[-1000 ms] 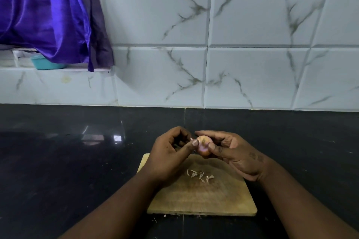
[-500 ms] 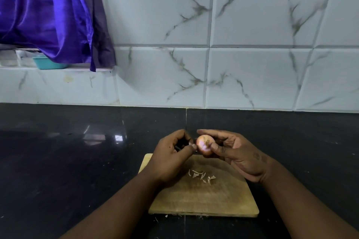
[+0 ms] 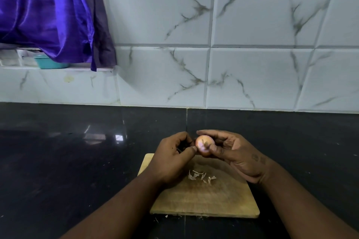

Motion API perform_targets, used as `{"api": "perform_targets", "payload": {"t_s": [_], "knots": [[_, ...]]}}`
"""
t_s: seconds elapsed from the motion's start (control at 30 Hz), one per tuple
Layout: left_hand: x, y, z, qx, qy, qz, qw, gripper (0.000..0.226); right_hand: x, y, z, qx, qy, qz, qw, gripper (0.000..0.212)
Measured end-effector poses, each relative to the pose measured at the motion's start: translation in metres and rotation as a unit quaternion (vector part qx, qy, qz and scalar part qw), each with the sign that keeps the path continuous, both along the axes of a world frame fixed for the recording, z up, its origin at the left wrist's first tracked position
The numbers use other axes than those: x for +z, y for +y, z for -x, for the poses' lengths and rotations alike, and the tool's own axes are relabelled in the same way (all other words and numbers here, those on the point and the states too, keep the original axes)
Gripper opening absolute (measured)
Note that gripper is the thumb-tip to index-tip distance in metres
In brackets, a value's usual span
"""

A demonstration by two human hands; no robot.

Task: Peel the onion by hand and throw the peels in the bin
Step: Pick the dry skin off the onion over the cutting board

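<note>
Wooden board [image 3: 204, 198] at lower centre catches our peels [image 3: 202, 175]; just above it our right hand [image 3: 239, 153] grips the onion [image 3: 204, 144] to steady it, while our left hand [image 3: 172, 159], fingers curled, pinches at its skin.

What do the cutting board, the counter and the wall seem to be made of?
Cutting board: likely wood, matt, pale brown with faint grain. Counter: probably polished dark stone, glossy, since it mirrors light patches. Wall: glazed tiles with grey marble-like veins and visible joints; real marble or print, I cannot tell.
</note>
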State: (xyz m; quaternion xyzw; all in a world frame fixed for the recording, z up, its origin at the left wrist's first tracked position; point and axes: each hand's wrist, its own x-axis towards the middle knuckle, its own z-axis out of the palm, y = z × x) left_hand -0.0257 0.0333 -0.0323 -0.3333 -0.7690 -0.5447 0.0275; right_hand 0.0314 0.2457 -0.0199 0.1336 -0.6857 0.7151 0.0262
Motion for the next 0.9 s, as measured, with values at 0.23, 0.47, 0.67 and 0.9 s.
{"api": "perform_targets", "payload": {"t_s": [0.23,0.47,0.67,0.9], "knots": [[-0.0006,0.0005,0.0005,0.015,-0.003,0.009,1.000,0.008,-0.0009,-0.0003,-0.0010,-0.001,0.006,-0.021,1.000,0.046],[0.0004,0.0005,0.0001,0.022,0.000,0.023,1.000,0.009,-0.0008,-0.0004,-0.0011,0.001,0.013,-0.038,0.999,0.047],[-0.0002,0.0002,0.0016,0.015,-0.010,0.000,1.000,0.009,-0.0008,-0.0002,-0.0010,-0.004,0.019,-0.028,0.999,0.045],[-0.0002,0.0006,-0.0002,0.013,0.001,0.008,1.000,0.009,-0.0008,0.0003,-0.0012,-0.006,0.015,-0.047,0.999,0.046]]}}
